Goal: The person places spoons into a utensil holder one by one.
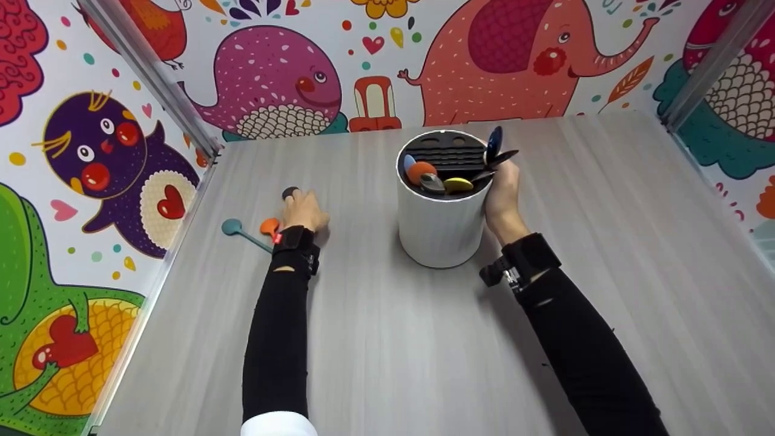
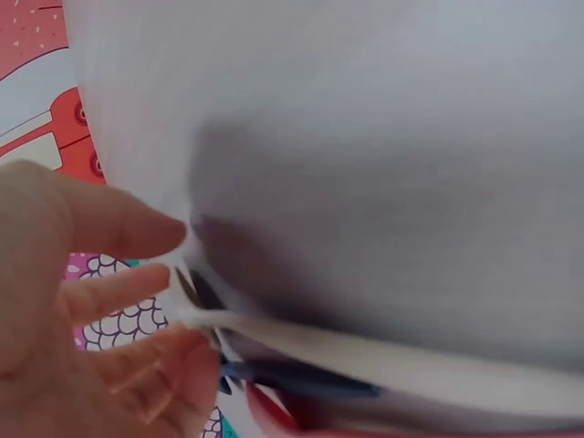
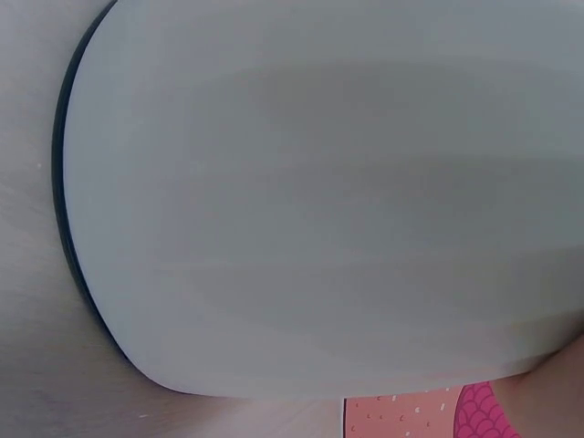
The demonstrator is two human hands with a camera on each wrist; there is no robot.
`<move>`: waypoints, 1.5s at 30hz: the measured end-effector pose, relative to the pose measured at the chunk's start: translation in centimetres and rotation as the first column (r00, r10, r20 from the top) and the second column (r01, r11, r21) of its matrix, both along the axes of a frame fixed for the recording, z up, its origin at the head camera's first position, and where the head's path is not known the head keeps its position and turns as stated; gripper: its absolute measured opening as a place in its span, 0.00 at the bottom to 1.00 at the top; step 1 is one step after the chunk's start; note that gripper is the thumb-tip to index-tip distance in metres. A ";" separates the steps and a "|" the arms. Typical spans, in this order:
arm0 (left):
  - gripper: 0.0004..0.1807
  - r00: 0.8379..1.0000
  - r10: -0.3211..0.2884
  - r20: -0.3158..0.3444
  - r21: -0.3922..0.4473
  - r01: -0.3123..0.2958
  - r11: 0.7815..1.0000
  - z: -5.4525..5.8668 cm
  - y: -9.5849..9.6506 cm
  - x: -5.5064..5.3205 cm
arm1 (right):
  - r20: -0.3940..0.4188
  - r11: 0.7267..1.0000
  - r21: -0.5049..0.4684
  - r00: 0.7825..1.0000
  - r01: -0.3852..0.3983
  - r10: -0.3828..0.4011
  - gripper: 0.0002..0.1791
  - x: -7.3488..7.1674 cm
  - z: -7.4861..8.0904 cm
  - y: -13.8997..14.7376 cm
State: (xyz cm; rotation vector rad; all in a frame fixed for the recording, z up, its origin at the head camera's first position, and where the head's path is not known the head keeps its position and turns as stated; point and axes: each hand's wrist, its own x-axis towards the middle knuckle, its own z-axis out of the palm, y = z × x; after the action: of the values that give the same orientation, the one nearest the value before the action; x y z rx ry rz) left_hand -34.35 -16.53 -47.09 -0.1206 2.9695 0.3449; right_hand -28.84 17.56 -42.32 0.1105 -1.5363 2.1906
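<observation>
A white round utensil holder (image 1: 441, 233) with a black slotted insert stands upright on the table. Several spoons poke out of it, among them an orange spoon (image 1: 422, 172) and a yellow spoon (image 1: 458, 184). My right hand (image 1: 504, 203) holds its right side; most of the fingers are hidden behind it. To the left, my left hand (image 1: 303, 212) reaches down over a loose group of spoons. In the left wrist view its thumb and forefinger are apart, beside a cream-coloured spoon handle (image 2: 383, 358). A teal spoon (image 1: 232, 227) and another orange spoon (image 1: 269, 226) lie near that wrist.
The pale wood-grain table (image 1: 375, 339) has walls with cartoon animals at the back and sides. A metal frame post (image 1: 157, 79) rises at the back left, and another post (image 1: 702, 66) at the back right. Dark spoons (image 1: 495, 145) jut above the holder's right rim.
</observation>
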 end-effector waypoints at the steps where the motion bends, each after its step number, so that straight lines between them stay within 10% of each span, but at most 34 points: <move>1: 0.26 1.000 -0.005 0.006 0.005 0.005 1.000 0.0 0.0 0.0 | 0.002 1.000 0.001 1.000 -0.004 0.004 0.21 0.0 0.0 0.0; 18: 0.31 0.998 -0.022 0.057 0.124 0.015 0.992 -0.2 0.8 0.1 | 0.000 1.000 0.002 1.000 0.022 -0.022 0.21 0.0 0.0 -0.2; 27: 0.36 0.995 0.020 0.099 0.310 -0.050 0.950 -0.1 2.3 0.3 | 0.010 0.999 0.019 0.999 0.038 -0.038 0.20 -0.1 -0.1 -0.2; 38: 0.09 0.970 0.200 -0.136 0.485 -0.111 0.868 1.2 5.2 0.5 | 0.000 0.999 0.020 0.999 0.035 -0.035 0.20 -0.1 -0.1 0.0; 45: 0.14 0.936 0.227 -0.270 0.559 -0.040 0.828 1.5 6.5 0.6 | 0.008 0.998 0.026 0.998 0.054 -0.054 0.20 -0.1 -0.2 0.0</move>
State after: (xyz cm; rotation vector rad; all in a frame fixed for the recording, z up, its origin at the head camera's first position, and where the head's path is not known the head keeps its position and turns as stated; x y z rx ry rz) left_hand -33.80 -10.07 -45.61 -0.2268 3.0301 1.3380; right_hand -28.91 17.54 -42.47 0.0666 -1.5550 2.1325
